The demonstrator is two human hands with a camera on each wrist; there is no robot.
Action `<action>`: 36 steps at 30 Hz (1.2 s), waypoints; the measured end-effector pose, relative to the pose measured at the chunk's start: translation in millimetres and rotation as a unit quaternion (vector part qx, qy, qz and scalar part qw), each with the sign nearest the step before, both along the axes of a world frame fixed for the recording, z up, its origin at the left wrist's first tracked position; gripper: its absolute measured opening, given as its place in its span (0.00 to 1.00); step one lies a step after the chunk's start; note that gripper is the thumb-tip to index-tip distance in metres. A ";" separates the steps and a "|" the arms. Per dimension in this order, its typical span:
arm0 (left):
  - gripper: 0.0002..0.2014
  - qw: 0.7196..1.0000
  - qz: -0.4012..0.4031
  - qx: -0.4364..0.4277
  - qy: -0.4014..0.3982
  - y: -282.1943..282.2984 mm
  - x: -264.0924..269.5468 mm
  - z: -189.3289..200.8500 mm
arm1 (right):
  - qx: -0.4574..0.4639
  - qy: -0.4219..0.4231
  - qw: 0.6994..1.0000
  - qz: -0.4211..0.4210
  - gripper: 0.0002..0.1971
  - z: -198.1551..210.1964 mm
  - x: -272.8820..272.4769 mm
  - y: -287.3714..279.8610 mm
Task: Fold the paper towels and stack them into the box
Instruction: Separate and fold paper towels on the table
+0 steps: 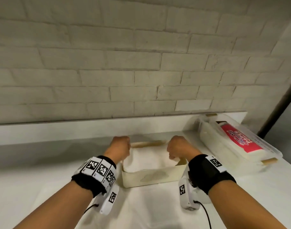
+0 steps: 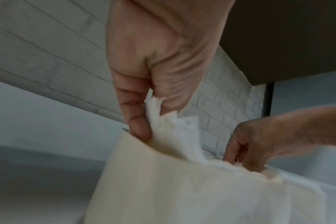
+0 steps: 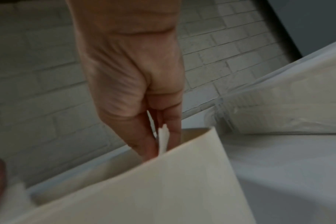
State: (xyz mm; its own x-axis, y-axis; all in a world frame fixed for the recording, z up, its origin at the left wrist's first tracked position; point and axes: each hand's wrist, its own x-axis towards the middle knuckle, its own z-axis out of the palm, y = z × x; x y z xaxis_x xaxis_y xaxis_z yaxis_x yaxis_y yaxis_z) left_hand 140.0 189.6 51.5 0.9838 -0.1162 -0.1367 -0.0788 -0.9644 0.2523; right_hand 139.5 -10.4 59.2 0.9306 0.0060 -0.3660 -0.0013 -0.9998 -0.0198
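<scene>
Here, in the middle of the head view, a person holds a white paper towel [image 1: 148,158] over a cream box [image 1: 153,176]. The box sits on a white table [image 1: 42,176], low in the frame. The left hand [image 1: 119,148] is at the left end of the box. In the left wrist view its thumb and fingers [image 2: 138,121] pinch a corner of the towel just above the rim of the box. The right hand [image 1: 178,148] is at the right end of the box. In the right wrist view its fingers [image 3: 175,124] pinch a thin edge of the towel, and the fingertips dip behind the wall of the box. The towel lies inside the box between the two hands. Both wrists wear black bands with black and white square tags. At the right of the head view, a clear plastic pack [image 1: 239,139] with a pink label lies on the table, near the box but not touching it. A white brick wall [image 1: 125,55] fills the top of the frame.
</scene>
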 end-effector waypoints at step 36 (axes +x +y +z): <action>0.15 0.972 -0.116 0.184 0.090 -48.2 5.2 -22.1 | 0.089 0.024 0.995 0.039 0.16 -34.6 0.4 -0.9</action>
State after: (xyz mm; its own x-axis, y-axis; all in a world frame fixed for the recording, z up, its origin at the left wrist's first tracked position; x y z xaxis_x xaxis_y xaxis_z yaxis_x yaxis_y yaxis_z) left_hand 145.1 141.4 29.4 0.8934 -0.2418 -0.3786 -0.2908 -0.9537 -0.0770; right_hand 139.9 -11.2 24.6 0.9058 0.1465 -0.3975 0.0715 -0.9777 -0.1975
